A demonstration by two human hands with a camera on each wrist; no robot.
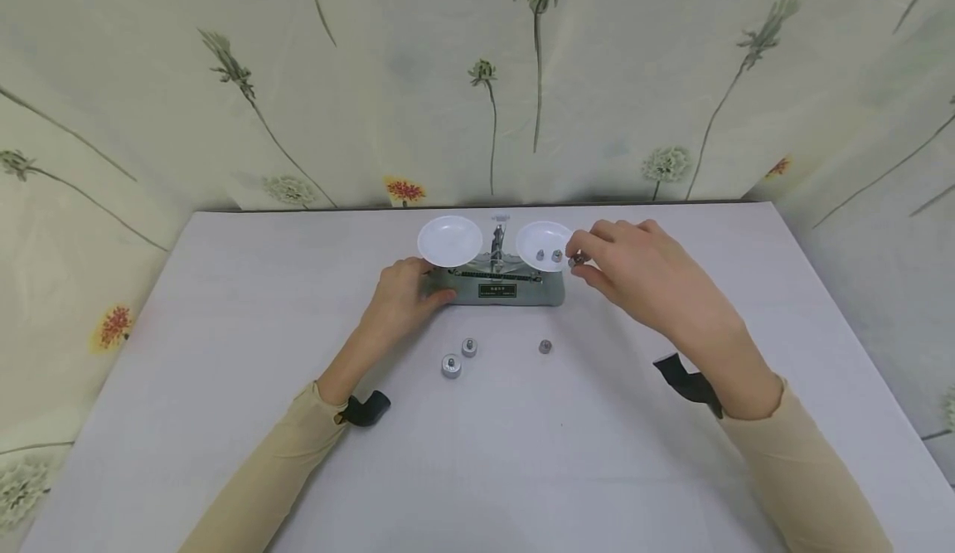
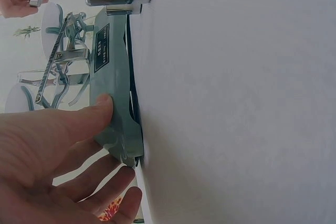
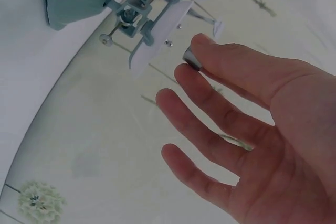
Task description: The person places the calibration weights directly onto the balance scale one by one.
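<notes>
A green-based balance scale (image 1: 496, 290) with two white pans stands near the table's back edge. My left hand (image 1: 403, 300) grips the left end of its base, thumb on the front face and fingers round the end, as the left wrist view shows. Between thumb and index finger my right hand (image 1: 647, 281) pinches a small metal weight (image 3: 191, 59), close beside the right pan (image 1: 530, 242); its other fingers are spread. Two small weights (image 1: 557, 255) sit on that pan. The left pan (image 1: 450, 240) carries nothing.
In front of the scale, two larger metal weights (image 1: 451, 366) stand left of centre. A smaller weight (image 1: 545, 346) stands farther right. Behind the white table (image 1: 567, 470) hangs a flower-patterned cloth (image 1: 418, 80).
</notes>
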